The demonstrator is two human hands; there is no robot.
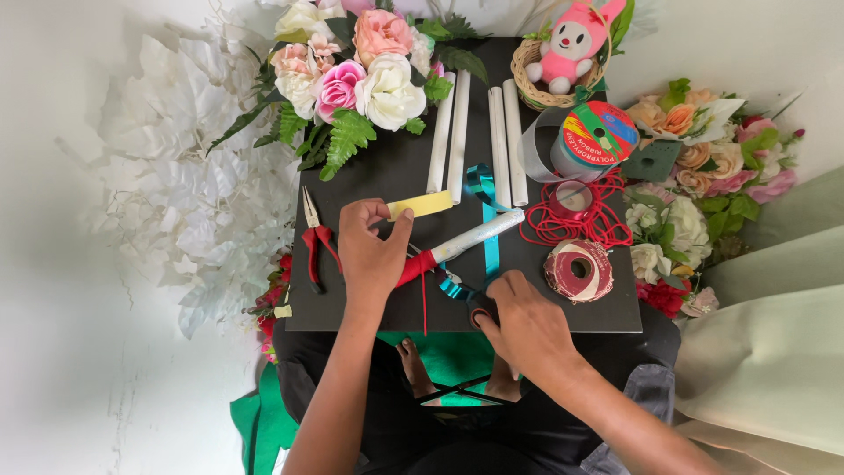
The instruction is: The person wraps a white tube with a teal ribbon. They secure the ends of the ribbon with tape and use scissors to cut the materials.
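Observation:
My left hand (pixel 369 251) pinches a strip of yellow tape (pixel 422 205) between thumb and fingers and rests over the red-wrapped end of a white rolled stick (pixel 475 236). The stick lies slanted on the black board (pixel 396 176), crossing a teal ribbon (pixel 489 220). My right hand (pixel 519 317) sits at the board's near edge with its fingers curled around a small dark red roll, beside a curled end of the teal ribbon. A thin red ribbon strand hangs down from the stick's red end.
Red-handled pliers (pixel 315 242) lie left of my left hand. Several white rolled sticks (pixel 479 136) lie at the back. Ribbon spools (pixel 598 134), red cord (pixel 571 215), a red-and-white ribbon roll (pixel 578 270), artificial flowers (pixel 352 70) and a basket with a pink plush rabbit (pixel 567 53) ring the board.

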